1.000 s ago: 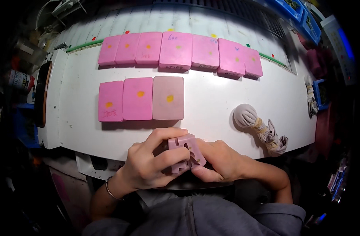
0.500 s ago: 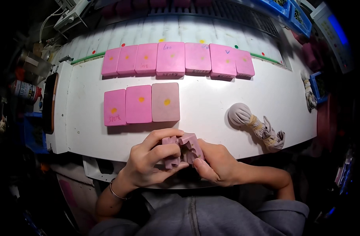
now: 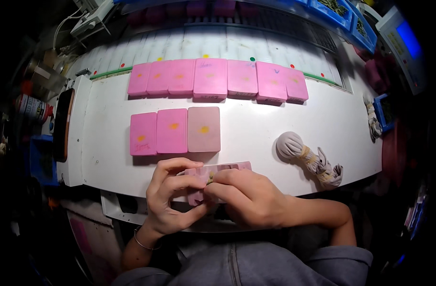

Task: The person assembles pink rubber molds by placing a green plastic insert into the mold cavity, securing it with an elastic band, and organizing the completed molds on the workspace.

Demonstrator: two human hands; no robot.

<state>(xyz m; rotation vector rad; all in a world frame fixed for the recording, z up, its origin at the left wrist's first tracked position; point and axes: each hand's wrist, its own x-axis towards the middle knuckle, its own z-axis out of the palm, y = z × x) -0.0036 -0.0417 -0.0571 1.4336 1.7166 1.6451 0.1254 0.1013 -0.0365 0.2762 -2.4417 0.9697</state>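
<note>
Notched pink block (image 3: 207,171) is up in the hands, nearer the person than the greyish-pink block (image 3: 203,129) (landmark), over the near edge of the white table (image 3: 249,124). Partly covered by the hands; its far edge shows as a strip running R behind the R hand.

L hand (image 3: 164,195), nearer the person & a bit L of the landmark: fingers (image 3: 185,182) curled, partly open, w/ the notched block's L end held btwn them & the thumb below. Thin bracelet (image 3: 144,242) on that wrist.

R hand (image 3: 256,199), nearer the person & R of the landmark: fingers bent, tips close tog. on the notched block's middle, by a small greenish-yellow patch & next to the L fingertips. Thumb hidden, so can't tell how far open, or if they grip anything.

Immed. L of the landmark: two brighter pink blocks (image 3: 172,131), side by side; all three w/ a yellow spot on top. Beyond it: row of seven pink blocks (image 3: 210,78), diff. sizes, some w/ marks; then a green strip (image 3: 108,73). R of it, well apart: off-white cloth bundle (image 3: 289,144), tied w/ pale bands. Far L: dark phone-like slab (image 3: 64,124). Far R & beyond: blue trays (image 3: 364,43) w/ green bits, plus device w/ blue screen (image 3: 407,39).
</note>
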